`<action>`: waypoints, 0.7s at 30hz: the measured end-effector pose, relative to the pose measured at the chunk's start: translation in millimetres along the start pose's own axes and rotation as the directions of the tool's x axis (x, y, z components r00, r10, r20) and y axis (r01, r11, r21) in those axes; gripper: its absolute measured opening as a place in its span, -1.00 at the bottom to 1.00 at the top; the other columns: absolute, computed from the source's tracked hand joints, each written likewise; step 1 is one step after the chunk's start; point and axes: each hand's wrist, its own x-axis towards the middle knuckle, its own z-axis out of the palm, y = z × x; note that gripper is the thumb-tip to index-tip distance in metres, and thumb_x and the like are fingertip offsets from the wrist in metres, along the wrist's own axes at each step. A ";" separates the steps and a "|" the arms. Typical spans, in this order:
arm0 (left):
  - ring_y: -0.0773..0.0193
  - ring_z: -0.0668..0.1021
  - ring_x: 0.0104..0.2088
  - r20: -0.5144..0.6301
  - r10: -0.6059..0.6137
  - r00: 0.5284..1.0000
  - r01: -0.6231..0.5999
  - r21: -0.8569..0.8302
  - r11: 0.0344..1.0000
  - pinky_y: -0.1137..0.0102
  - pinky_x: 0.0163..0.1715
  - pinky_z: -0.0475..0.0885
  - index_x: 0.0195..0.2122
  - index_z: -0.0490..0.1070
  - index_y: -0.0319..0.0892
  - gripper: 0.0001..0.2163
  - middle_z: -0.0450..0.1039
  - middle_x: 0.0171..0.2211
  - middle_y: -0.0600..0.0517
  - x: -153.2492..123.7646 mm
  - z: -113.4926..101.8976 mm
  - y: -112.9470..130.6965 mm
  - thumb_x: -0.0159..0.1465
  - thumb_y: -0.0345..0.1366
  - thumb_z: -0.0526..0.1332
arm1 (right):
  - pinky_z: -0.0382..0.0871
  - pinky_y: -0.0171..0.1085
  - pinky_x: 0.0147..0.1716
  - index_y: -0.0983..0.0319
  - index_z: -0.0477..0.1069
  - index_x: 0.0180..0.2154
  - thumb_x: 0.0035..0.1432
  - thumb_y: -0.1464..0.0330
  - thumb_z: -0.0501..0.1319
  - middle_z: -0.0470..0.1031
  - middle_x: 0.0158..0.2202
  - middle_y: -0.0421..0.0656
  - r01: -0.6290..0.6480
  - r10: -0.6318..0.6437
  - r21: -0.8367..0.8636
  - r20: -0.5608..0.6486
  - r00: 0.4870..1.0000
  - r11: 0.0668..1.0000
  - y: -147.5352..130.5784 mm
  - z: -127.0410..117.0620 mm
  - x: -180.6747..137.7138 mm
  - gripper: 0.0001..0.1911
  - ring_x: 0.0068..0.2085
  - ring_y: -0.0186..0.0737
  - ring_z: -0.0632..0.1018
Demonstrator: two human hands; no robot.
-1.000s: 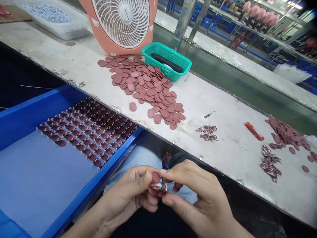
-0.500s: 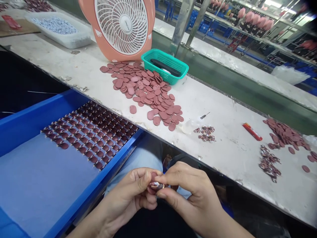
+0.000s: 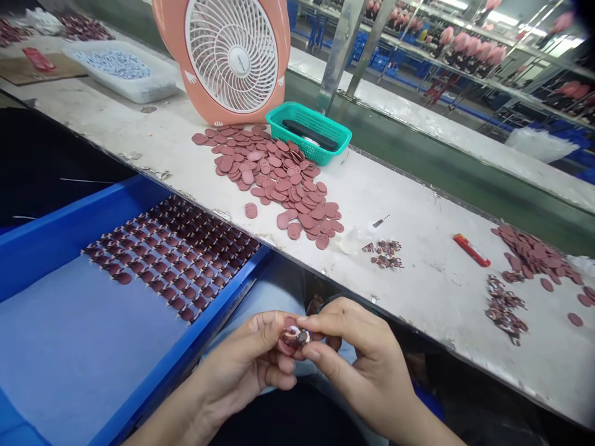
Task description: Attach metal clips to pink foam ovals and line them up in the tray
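Over my lap, my left hand (image 3: 260, 350) pinches a reddish-brown oval disc (image 3: 286, 348) by its left side. My right hand (image 3: 356, 356) has thumb and forefinger closed on a small dark figurine (image 3: 302, 337) with white and orange-yellow details, which lies against the disc's face. Fingertips partly cover both pieces. To the left, a blue tray (image 3: 153, 371) lined with pale blue sheet holds rows of finished-looking discs with figurines (image 3: 171, 260). On the table beyond lies a big heap of similar discs (image 3: 283, 179), and a small group of figurines (image 3: 388, 254) sits to its right.
An orange fan (image 3: 176, 37) stands at the back beside a green basket (image 3: 344, 133) holding a black object. A white tub (image 3: 162, 87) is far left. Rightward are a thin-tipped tool (image 3: 380, 221), a red tube (image 3: 471, 249), more discs (image 3: 539, 254) and more figurines (image 3: 506, 310).
The figurine has turned between my right fingers, showing more of its dark and white parts. My right thumb and forefinger have shifted slightly; the left hand keeps its hold. The view has tilted slightly.
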 end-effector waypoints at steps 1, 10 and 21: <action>0.50 0.43 -0.65 -0.001 0.003 1.000 -0.003 0.000 1.000 0.57 -0.59 0.54 -0.39 0.63 -0.24 -0.66 0.42 -0.59 0.10 0.1 -0.7 -0.6 -0.03 -0.06 0.53 | 0.44 -0.47 -0.45 0.20 0.59 -0.12 0.21 0.41 0.32 0.52 -0.41 -0.19 -0.012 0.012 0.001 0.000 1.000 1.000 0.3 0.2 0.1 -0.81 -0.42 -0.40 0.48; 0.51 0.41 -0.64 -0.042 0.008 0.999 -0.006 0.044 0.999 0.57 -0.64 0.55 -0.36 0.65 -0.25 -0.61 0.48 -0.51 0.05 -2.0 3.8 5.0 -0.09 -0.04 0.55 | 0.37 -0.45 -0.50 0.12 0.61 -0.16 0.18 0.38 0.36 0.51 -0.45 -0.23 -0.093 0.091 0.110 0.020 0.996 0.990 2.7 3.0 3.1 -0.84 -0.45 -0.39 0.48; 0.39 0.46 -0.53 -0.249 0.563 0.788 -0.505 0.262 0.822 0.53 -0.58 0.50 -0.36 0.59 -0.13 -0.67 0.47 -0.50 0.11 4.2 -11.9 -3.0 -0.06 -0.08 0.55 | 0.45 -0.30 -0.45 0.31 0.47 0.02 0.16 0.60 0.31 0.51 -0.38 -0.12 0.299 -0.427 -0.484 -0.176 0.887 0.822 25.3 24.9 9.0 -0.63 -0.39 -0.29 0.49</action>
